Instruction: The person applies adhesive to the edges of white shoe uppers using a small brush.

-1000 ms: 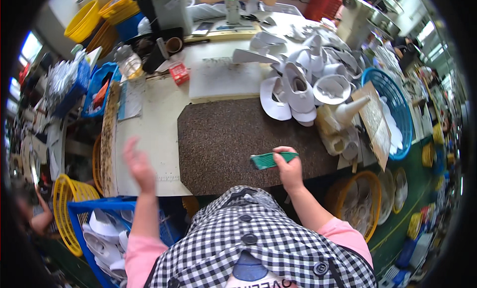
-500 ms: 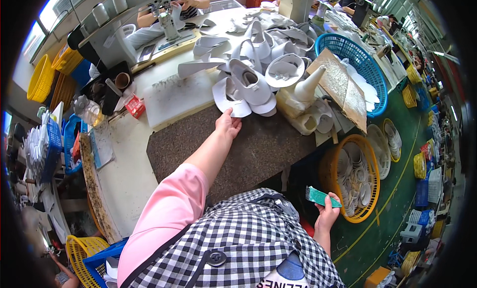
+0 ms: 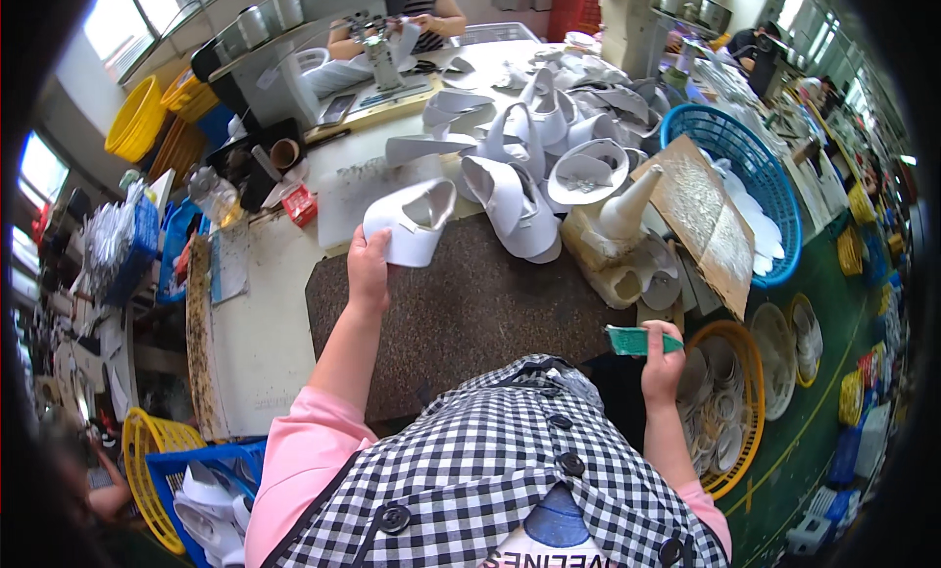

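My left hand [image 3: 369, 266] grips a white shoe upper [image 3: 412, 237] by its edge, holding it over the left part of a dark speckled board [image 3: 470, 308]. My right hand [image 3: 664, 357] is closed round a flat green brush [image 3: 629, 342], low at the right beyond the board's edge. Another white shoe upper [image 3: 512, 207] rests at the board's far edge, with a heap of more uppers [image 3: 549, 112] behind it. Right of these stands a glue-smeared cream container [image 3: 591, 240] with a pale cone [image 3: 627, 207] on top.
A crusted cardboard sheet [image 3: 701, 205] leans by a blue basket [image 3: 794, 215] of white pieces. An orange basket [image 3: 753, 411] holds pale parts at my right. A white slab [image 3: 338, 191] and red box [image 3: 300, 204] lie left. Across the table a person [image 3: 431, 19] sits at a sewing machine.
My left hand has lifted a shoe upper off the pile and brought it left and nearer. The right hand with the brush has risen slightly in view. The whole view has shifted.
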Action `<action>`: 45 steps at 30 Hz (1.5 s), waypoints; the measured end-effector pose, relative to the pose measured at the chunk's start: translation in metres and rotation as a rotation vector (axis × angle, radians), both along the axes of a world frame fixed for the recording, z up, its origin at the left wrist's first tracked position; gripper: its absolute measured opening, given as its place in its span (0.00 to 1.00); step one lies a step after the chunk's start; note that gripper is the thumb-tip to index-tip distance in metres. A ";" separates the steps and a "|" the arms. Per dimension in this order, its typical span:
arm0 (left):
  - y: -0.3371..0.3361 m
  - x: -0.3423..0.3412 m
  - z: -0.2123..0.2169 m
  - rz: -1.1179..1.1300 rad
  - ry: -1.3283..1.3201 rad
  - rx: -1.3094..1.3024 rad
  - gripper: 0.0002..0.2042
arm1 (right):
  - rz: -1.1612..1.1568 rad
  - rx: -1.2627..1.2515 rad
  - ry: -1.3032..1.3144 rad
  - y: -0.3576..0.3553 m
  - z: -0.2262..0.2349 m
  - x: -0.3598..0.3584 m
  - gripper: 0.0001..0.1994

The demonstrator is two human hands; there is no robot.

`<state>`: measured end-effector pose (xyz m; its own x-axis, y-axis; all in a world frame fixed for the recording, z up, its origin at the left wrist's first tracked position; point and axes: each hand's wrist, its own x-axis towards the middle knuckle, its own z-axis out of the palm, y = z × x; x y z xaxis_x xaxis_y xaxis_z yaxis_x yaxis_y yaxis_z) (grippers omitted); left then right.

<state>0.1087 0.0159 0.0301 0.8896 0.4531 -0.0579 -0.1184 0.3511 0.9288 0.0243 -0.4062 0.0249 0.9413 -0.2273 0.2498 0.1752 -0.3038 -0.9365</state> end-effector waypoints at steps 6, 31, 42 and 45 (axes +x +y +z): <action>-0.008 -0.074 0.009 -0.206 0.187 -0.220 0.16 | 0.631 -0.477 -0.328 0.077 0.048 0.071 0.06; -0.079 -0.102 -0.084 -0.200 0.313 0.368 0.14 | 1.014 -0.462 0.616 0.148 -0.058 0.077 0.37; -0.094 -0.064 -0.022 -0.203 0.173 0.683 0.16 | 0.395 -0.013 0.359 0.032 -0.033 0.061 0.24; -0.083 -0.064 -0.016 -0.172 0.171 0.710 0.16 | 0.176 -0.236 0.215 -0.013 -0.006 0.056 0.24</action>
<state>0.0446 -0.0672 0.0143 0.9560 0.2887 0.0530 0.0502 -0.3387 0.9395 0.0801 -0.4187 0.0185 0.9975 -0.0171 0.0685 0.0509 -0.4985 -0.8654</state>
